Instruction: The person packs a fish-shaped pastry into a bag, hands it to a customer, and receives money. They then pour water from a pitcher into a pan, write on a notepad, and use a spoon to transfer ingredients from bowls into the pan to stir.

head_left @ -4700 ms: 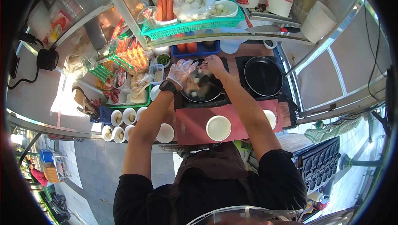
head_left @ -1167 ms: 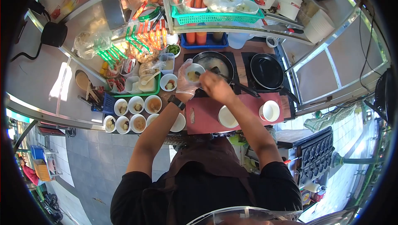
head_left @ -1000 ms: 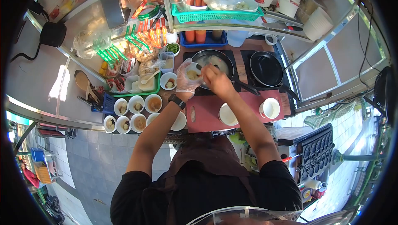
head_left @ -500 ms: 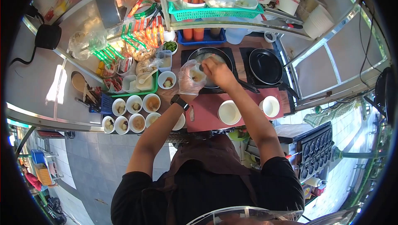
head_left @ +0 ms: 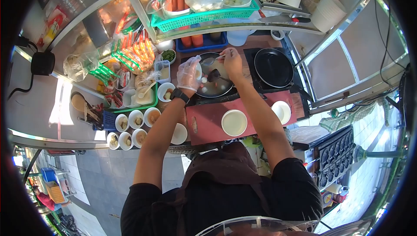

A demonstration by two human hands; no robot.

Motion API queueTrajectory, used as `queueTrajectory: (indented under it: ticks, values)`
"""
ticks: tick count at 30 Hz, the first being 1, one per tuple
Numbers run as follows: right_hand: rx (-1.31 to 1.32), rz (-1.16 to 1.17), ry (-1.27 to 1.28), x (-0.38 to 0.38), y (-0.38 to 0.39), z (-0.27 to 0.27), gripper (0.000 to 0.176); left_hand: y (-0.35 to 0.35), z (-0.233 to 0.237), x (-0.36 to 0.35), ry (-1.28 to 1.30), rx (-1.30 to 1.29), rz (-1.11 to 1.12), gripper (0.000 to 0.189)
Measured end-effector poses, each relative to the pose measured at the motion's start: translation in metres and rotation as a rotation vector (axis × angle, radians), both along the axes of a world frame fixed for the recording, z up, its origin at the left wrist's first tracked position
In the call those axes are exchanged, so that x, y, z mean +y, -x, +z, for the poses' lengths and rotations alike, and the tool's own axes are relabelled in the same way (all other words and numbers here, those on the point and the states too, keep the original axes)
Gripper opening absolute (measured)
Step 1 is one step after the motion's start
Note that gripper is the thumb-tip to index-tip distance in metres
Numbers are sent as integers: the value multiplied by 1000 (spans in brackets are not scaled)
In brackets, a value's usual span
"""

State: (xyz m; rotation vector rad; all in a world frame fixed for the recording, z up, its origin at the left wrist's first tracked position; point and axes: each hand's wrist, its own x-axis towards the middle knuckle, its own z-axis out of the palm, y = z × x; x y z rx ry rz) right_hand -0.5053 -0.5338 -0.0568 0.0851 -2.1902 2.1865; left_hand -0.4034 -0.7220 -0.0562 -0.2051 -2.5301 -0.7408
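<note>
Fingers of the left hand [head_left: 190, 73], in a thin clear glove, wrap round a small white paper cup [head_left: 198, 71] at the left rim of the round black pan of soup [head_left: 216, 89]. The cup looks light and soft-walled. Hold it round its side, gently, because it may be hot and wet. The right hand [head_left: 232, 60] is closed on a dark long-handled ladle [head_left: 213, 76]. Its scoop sits low over the pan on the left, and its handle runs right to the fist.
</note>
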Motion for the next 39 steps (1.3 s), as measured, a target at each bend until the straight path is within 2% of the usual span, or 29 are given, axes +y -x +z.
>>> queueTrajectory:
  ticks: [2,3,4,5,6,9,11,12,14,18,20,21,23,25,26,27,28,29,30,31,33,35,37,38,39]
  values:
    - [-68,-93,60,0,18,-17,22,15,-3,-12,378,-84,-68,76]
    - [-150,-98,0,1,22,-20,21,20,-6,-15,389,-85,-69,76]
    - [-230,-104,-62,1,26,-24,20,27,-10,-16,552,-96,-102,72]
    - [-232,-105,-55,-1,32,-36,20,30,-11,-15,711,-107,-135,69]
    - [-273,-43,1,-6,35,-47,19,31,-3,-13,743,-160,-144,65]
    - [-341,48,128,-6,42,-54,17,37,5,-15,676,-46,-79,65]
    - [-167,-37,-19,0,50,-51,16,39,3,-16,652,-101,-88,66]
    - [-169,-35,-18,-1,50,-53,16,38,2,-15,663,-129,-70,67]
    - [-417,126,118,-5,51,-56,13,43,-3,-15,677,-151,-55,68]
    - [-304,70,199,-8,64,-74,13,46,-7,-14,674,-229,-24,70]
    - [-269,69,-51,-4,71,-87,17,42,-2,-12,663,-236,-48,73]
    - [-263,67,-50,-5,70,-86,17,41,-2,-11,663,-238,-59,75]
    - [-495,181,268,-8,58,-81,20,39,5,-6,663,-231,-68,77]
    - [-454,145,244,-14,38,-45,21,33,18,0,524,-355,0,76]
    - [-308,212,219,-19,29,-34,20,31,8,-2,367,-294,63,87]
    - [-163,278,195,-23,18,-23,20,27,0,-5,367,-294,68,87]
    - [-36,395,33,-24,2,-7,17,24,-7,-8,33,-266,52,91]
    - [-30,397,35,-22,-10,10,17,24,-15,-12,-299,-228,33,95]
    - [234,426,-142,-20,-20,25,16,29,-35,-23,-529,-247,-16,101]
    - [500,449,-321,-18,-27,35,16,27,-36,-26,-529,-239,-13,101]
    - [537,391,-378,-15,-36,37,16,11,-28,-26,-929,-243,-146,97]
    - [660,578,-330,-16,-51,39,15,1,-24,-24,-962,-248,-117,98]
    - [655,607,-248,-23,-56,45,14,-5,-25,-27,-751,-152,-71,97]
    - [606,507,-249,-23,-54,46,13,-8,-25,-26,-920,-200,-116,95]
    - [557,407,-250,-22,-54,47,13,-11,-25,-24,-927,-196,-111,95]
